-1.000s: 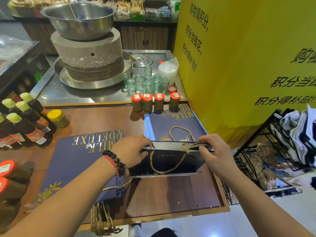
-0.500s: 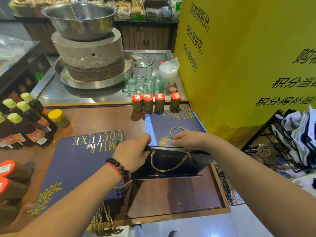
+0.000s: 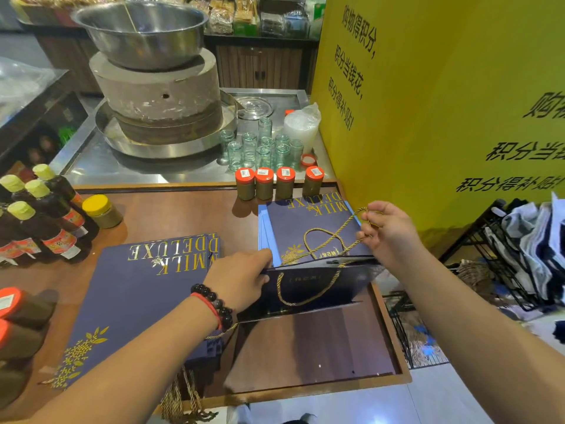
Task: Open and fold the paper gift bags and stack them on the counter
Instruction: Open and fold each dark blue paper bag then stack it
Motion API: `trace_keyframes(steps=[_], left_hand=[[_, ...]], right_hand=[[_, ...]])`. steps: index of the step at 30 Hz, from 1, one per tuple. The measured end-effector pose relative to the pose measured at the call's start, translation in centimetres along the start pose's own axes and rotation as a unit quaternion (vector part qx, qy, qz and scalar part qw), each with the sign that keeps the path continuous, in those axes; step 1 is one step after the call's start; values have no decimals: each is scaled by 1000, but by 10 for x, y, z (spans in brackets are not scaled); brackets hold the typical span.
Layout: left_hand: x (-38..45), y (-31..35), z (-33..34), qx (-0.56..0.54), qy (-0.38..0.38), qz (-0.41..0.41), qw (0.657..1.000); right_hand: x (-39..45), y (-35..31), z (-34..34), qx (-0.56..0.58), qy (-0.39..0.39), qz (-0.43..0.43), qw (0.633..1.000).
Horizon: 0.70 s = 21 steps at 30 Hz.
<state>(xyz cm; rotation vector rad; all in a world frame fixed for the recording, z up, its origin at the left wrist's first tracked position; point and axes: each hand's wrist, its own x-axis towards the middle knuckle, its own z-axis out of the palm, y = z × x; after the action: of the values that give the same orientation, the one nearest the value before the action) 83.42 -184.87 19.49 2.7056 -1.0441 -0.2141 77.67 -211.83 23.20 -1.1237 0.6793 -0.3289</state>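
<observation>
A navy paper gift bag (image 3: 318,287) with gold rope handles stands upright on the brown counter (image 3: 305,347). My left hand (image 3: 237,281) grips its top left edge. My right hand (image 3: 386,229) pinches the far gold rope handle (image 3: 342,232) and holds it up and to the right, above the bag's top. Behind the bag lies a flat pile of navy "MILK DELUXE" bags (image 3: 305,228). A second flat pile of the same bags (image 3: 137,295) lies to the left, partly under my left forearm.
Three or more orange-lidded jars (image 3: 276,182) stand behind the far pile, with glass cups (image 3: 260,146) beyond. Dark bottles (image 3: 39,215) and a yellow-lidded jar (image 3: 101,211) crowd the left. A stone mill (image 3: 159,96) sits at the back, a yellow wall (image 3: 443,102) and wire rack (image 3: 504,252) on the right.
My right hand has left the bag's top edge, taken hold of the far rope handle and drawn it up to the right. My left hand stays on the bag's left edge.
</observation>
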Motion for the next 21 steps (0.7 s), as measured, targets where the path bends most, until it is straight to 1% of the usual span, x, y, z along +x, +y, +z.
trace_keyframes(steps=[2,3,4,5,6,7,8,9,10,11,12,13,14,15,16,17,19,20,21], left_hand=[[4,-1,0,-8,-9,-2,1000],[5,-2,-1,-11,-9,-4,1000],[6,-3,-1,-12,-7,-6,1000],[6,-4,-1,-13,-3,-8,1000],[6,-3,-1,-12,1,-10,1000],[7,-3,-1,-11,4,-11,1000],[7,-2,-1,-10,7,-10,1000],[8,-1,-1,-9,9,-9,1000],[8,-1,-1,-7,12,-9,1000],[9,-1,-1,-6,14,-10,1000],[10,-1,-1,-5,18,-9,1000],[10,-2,-1,-5,20,-7,1000],[11,-2,0,-5,21,-6,1000],[11,-3,0,-5,22,-5,1000],[12,-3,0,-6,24,-6,1000],[12,-3,0,-7,28,-8,1000],[14,-3,1,-11,40,-12,999],[14,-3,1,-10,45,-14,999],[14,-3,1,-8,49,-15,999]], right_hand=[[1,1,-1,-42,6,-14,999],[2,1,-2,-80,13,-30,996],[2,0,-4,-143,26,-62,987],[1,-1,-5,-233,47,-115,965],[-3,-2,-5,-324,74,-186,925],[-12,-1,-4,-390,91,-260,879],[-24,3,-1,-430,90,-324,838],[-38,10,3,-452,63,-365,811],[-53,22,8,-466,11,-371,803],[-68,36,14,-490,-58,-344,799],[-79,52,19,-535,-125,-297,781],[-86,70,24,-596,-173,-246,744],[-90,86,27,-650,-201,-195,707],[-91,99,30,-683,-212,-143,684],[-91,110,31,-698,-221,-101,673],[-91,119,32,-711,-231,-77,660],[-94,135,30,-748,-266,-43,607],[-97,142,28,-758,-280,-26,588],[-101,147,26,-756,-285,-18,588]])
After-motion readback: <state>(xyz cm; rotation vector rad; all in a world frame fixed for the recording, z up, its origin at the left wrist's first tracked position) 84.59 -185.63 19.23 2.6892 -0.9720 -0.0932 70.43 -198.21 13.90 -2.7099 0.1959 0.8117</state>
